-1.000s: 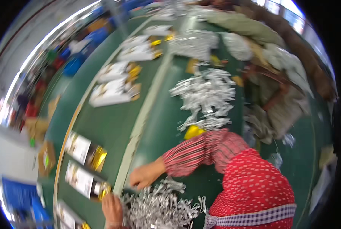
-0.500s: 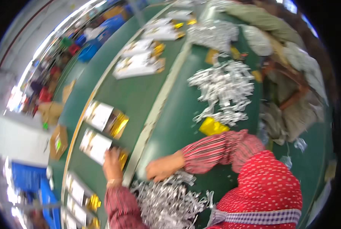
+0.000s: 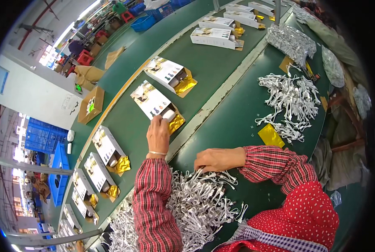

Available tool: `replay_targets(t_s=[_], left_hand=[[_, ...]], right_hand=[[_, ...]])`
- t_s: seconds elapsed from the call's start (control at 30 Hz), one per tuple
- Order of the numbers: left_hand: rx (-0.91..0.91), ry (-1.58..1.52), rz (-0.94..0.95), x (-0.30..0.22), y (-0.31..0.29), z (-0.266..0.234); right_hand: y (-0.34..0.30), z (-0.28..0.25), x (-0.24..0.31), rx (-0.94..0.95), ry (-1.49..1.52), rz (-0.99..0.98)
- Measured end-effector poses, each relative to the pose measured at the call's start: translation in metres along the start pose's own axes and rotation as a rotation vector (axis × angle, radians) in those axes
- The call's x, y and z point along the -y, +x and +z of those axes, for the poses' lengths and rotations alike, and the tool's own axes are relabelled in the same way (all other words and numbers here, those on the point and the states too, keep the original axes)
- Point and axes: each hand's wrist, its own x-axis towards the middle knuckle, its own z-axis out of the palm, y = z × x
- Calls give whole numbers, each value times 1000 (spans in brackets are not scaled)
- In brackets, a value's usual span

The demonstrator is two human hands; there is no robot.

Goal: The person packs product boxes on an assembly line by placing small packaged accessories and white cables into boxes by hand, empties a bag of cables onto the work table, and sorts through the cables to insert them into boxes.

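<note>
My left hand [image 3: 158, 136] has its fingers bent at the open end of a white printed box [image 3: 147, 98], gripping its near edge. A white rounded item [image 3: 169, 115] shows in the opening, beside a gold inner flap [image 3: 177, 122]. My right hand [image 3: 216, 159] is closed, fingertips pinched on a white cable [image 3: 201, 169] at the top edge of a big heap of bundled white cables [image 3: 195, 201]. Just beyond the held box lies another open white box [image 3: 164, 70] with a gold flap.
More open boxes [image 3: 212, 37] lie along the green belt [image 3: 149, 147], far and near. A pale rail [image 3: 208, 110] divides it from the green worktop. There, a second cable pile [image 3: 290, 98], a gold sheet [image 3: 271, 136] and a clear bag of cables [image 3: 291, 44] lie at right.
The view has swung, so the scene sits farther right and looks sharper. My left hand stays at the same box's open end; my right hand remains at the near cable heap's edge.
</note>
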Motion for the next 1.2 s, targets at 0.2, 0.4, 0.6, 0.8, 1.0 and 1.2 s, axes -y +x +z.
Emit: replay_targets(t_s=[0.2,0.4,0.6,0.8,1.0,1.2], left_hand=[[454,-480,-242,-34,-19,-72],[747,-666,-209,-36,-72,-111],[647,-684,-344,-24,-93,-109],[686,-553,-230,-25,-108,-108],[494,-431,-259,-31,-125,-132],[173,-353,-38,-34,-132,-157]], right_hand=[[-21,-26,2,52,28,82],[-18,-51,-12,-174,-58,175],[21,-61,19,-280,-60,142],[100,-22,16,-443,-321,-41],[187,13,-20,-498,-1096,-166],[208,8,-61,-333,-1065,126]])
